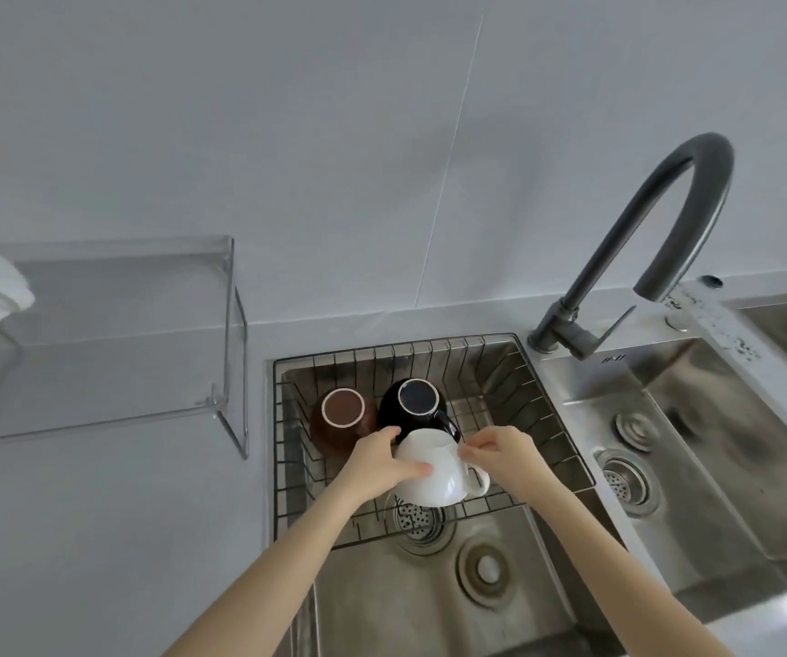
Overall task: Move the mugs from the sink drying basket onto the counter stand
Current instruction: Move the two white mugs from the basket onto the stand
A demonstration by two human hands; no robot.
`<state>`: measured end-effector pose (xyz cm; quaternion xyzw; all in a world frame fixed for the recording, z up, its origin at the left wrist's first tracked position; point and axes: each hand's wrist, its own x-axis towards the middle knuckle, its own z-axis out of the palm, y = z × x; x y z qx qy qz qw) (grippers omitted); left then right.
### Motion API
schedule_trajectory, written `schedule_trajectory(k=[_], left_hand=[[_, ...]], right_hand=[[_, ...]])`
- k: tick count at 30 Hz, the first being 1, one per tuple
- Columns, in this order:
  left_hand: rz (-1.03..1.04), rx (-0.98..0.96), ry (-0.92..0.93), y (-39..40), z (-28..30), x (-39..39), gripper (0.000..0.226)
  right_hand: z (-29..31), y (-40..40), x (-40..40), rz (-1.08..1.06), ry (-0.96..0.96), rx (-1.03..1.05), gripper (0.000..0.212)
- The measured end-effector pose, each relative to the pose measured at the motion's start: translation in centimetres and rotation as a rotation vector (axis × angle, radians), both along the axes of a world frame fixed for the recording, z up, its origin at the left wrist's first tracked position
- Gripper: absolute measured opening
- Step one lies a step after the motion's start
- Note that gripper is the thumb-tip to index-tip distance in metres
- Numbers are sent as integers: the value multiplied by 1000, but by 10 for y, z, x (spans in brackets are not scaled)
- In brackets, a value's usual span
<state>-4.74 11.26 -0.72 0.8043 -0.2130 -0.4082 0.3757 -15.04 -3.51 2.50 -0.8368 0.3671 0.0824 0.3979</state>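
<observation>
First mug coming out of the wire drying basket [429,523].

Left hand [384,459] and right hand [500,455] clasp the white mug [434,471], upturned beside the black mug [417,400]; next, carry it left of the basket to the clear acrylic stand [112,324].

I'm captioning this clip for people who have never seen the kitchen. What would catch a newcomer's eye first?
First, the two hands meeting at centre on the white mug: the left hand wraps its side, the right hand pinches near its handle, over the wire drying basket in the sink. Behind it sit a brown mug and a black mug, both upside down. The dark arched faucet looms at right, and the clear counter stand waits at left.
</observation>
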Motion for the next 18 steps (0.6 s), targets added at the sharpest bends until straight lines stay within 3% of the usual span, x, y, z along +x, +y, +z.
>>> schedule_trajectory(k=[11, 16, 18], left_hand=[[26, -73, 46, -4, -12, 4, 51], [11, -95, 26, 2, 14, 13, 74], [21, -127, -18, 8, 38, 22, 68]], right_hand=[[-3, -5, 5, 62, 42, -12, 17], [19, -1, 9, 97, -14, -52, 13], [43, 4, 16, 121, -83, -74, 12]])
